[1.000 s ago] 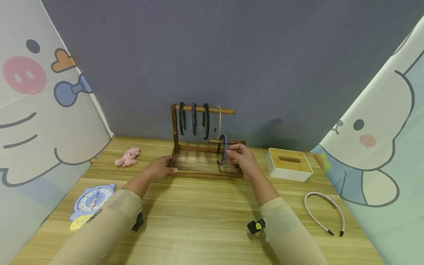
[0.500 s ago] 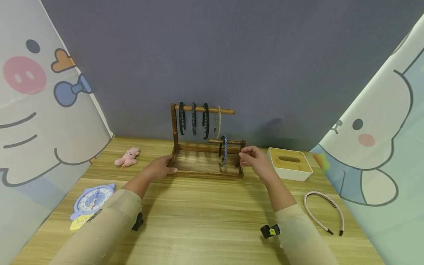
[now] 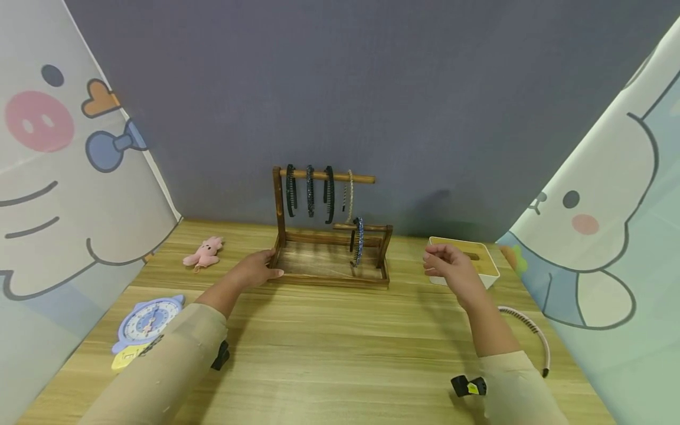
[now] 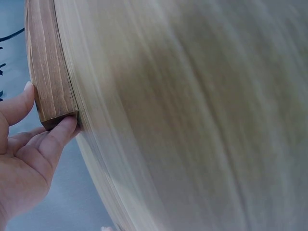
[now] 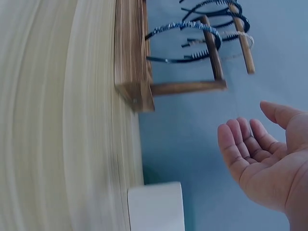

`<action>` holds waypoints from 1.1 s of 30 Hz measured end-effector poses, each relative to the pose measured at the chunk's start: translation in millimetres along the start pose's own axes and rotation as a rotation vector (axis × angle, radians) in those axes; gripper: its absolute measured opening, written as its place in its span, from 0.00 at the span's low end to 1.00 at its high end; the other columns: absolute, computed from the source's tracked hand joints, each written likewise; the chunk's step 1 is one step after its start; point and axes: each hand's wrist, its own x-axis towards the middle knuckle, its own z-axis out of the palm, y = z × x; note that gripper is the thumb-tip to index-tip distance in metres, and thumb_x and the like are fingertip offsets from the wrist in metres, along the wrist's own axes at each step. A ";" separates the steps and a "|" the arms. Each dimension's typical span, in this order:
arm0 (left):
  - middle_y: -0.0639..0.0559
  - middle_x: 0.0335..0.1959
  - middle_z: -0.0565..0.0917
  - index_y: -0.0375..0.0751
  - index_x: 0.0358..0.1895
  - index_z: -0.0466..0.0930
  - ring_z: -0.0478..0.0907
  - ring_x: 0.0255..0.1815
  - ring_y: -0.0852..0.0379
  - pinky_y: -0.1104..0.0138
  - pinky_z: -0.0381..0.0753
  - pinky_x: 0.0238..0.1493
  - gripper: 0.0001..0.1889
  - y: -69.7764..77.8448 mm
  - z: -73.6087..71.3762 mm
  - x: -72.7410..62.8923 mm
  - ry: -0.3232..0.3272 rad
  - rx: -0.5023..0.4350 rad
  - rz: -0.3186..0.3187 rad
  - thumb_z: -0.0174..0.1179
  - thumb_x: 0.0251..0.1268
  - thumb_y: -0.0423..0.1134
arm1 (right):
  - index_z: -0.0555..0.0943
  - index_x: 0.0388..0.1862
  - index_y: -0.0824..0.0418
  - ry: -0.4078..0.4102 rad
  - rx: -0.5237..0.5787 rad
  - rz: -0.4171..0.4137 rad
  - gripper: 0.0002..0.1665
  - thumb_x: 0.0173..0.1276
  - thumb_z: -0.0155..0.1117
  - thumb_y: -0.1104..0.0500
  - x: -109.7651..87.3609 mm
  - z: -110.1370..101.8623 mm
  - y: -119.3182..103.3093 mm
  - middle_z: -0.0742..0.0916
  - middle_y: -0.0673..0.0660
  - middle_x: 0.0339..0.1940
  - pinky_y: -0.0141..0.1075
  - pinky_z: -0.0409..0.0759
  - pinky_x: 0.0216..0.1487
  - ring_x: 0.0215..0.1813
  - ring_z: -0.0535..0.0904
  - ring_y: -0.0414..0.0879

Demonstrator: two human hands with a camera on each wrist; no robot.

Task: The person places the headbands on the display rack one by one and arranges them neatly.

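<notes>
A wooden headband rack [image 3: 329, 281] stands at the back of the table. My left hand [image 3: 254, 269] grips the left end of its tray, thumb on one side and fingers round the corner in the left wrist view. From the lower bar hangs a blue glittery headband [image 3: 359, 242]. The upper bar carries a black headband [image 3: 290, 192], a dark sparkly headband [image 3: 310, 192], another black headband [image 3: 330, 195] and a pale braided headband [image 3: 350, 196]. My right hand [image 3: 454, 270], holding nothing, hovers right of the rack with loosely bent fingers, partly hiding the tissue box.
The white tissue box [image 3: 491, 280] with a wooden lid is at the back right. A pale pink headband [image 3: 536, 330] lies at right, partly behind my right forearm. On the left are a pink plush toy [image 3: 205, 252] and a blue toy clock [image 3: 150, 321].
My right hand has let go of the blue headband, which now hangs from the lower bar, and has moved right to the tissue box. My left hand has stayed at the rack.
</notes>
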 end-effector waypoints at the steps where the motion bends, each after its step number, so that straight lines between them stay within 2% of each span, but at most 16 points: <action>1: 0.30 0.76 0.56 0.32 0.78 0.46 0.52 0.76 0.32 0.41 0.58 0.72 0.41 -0.5 0.5 0.4 0.001 0.003 0.001 0.58 0.72 0.45 | 0.69 0.62 0.67 0.009 -0.005 -0.001 0.30 0.74 0.58 0.46 -2.5 -3.8 1.5 0.78 0.64 0.53 0.42 0.83 0.54 0.52 0.79 0.52; 6: 0.31 0.76 0.56 0.32 0.78 0.46 0.52 0.76 0.32 0.41 0.57 0.72 0.42 -1.9 1.1 1.5 -0.001 0.009 -0.005 0.58 0.72 0.46 | 0.69 0.62 0.71 0.051 -0.017 -0.012 0.31 0.74 0.59 0.47 -14.2 -22.4 8.1 0.80 0.56 0.49 0.35 0.84 0.49 0.49 0.81 0.45; 13: 0.30 0.76 0.56 0.32 0.78 0.46 0.52 0.76 0.31 0.41 0.56 0.72 0.41 -2.0 1.0 1.5 -0.001 0.012 -0.005 0.57 0.73 0.45 | 0.69 0.58 0.68 0.073 -0.047 -0.015 0.25 0.76 0.56 0.49 -28.6 -48.6 24.5 0.81 0.50 0.44 0.31 0.84 0.47 0.45 0.80 0.38; 17: 0.30 0.76 0.56 0.31 0.78 0.46 0.52 0.76 0.31 0.41 0.56 0.72 0.41 -1.1 1.1 0.6 0.006 0.012 0.000 0.57 0.72 0.44 | 0.67 0.60 0.73 0.105 -0.106 -0.013 0.28 0.77 0.55 0.50 -36.4 -65.2 33.5 0.80 0.44 0.43 0.28 0.83 0.45 0.44 0.80 0.36; 20: 0.30 0.76 0.56 0.32 0.78 0.46 0.52 0.76 0.32 0.41 0.56 0.72 0.41 -0.9 1.2 0.5 0.004 0.007 -0.007 0.58 0.72 0.44 | 0.66 0.63 0.75 0.124 -0.217 0.000 0.31 0.77 0.54 0.49 -44.2 -78.5 39.0 0.80 0.49 0.47 0.27 0.82 0.44 0.44 0.79 0.32; 27: 0.30 0.76 0.55 0.32 0.78 0.45 0.52 0.76 0.31 0.40 0.57 0.72 0.42 0.9 0.5 0.2 -0.002 0.018 -0.009 0.58 0.72 0.47 | 0.65 0.67 0.73 0.116 -0.447 0.088 0.37 0.77 0.50 0.43 -65.3 -110.2 53.7 0.77 0.70 0.59 0.26 0.81 0.41 0.40 0.74 0.23; 30: 0.30 0.76 0.56 0.32 0.78 0.46 0.52 0.76 0.31 0.40 0.57 0.72 0.42 2.3 -0.4 -0.6 -0.001 0.020 -0.008 0.58 0.72 0.47 | 0.66 0.66 0.72 0.107 -0.560 0.116 0.37 0.77 0.50 0.41 -72.3 -123.5 60.1 0.78 0.72 0.59 0.30 0.79 0.39 0.43 0.77 0.32; 33: 0.30 0.76 0.56 0.32 0.78 0.46 0.53 0.76 0.31 0.41 0.58 0.71 0.42 2.3 -0.7 -0.7 -0.005 0.016 -0.011 0.58 0.72 0.47 | 0.67 0.65 0.74 0.083 -0.674 0.136 0.38 0.77 0.49 0.41 -77.1 -135.3 67.2 0.79 0.75 0.56 0.41 0.79 0.42 0.48 0.80 0.52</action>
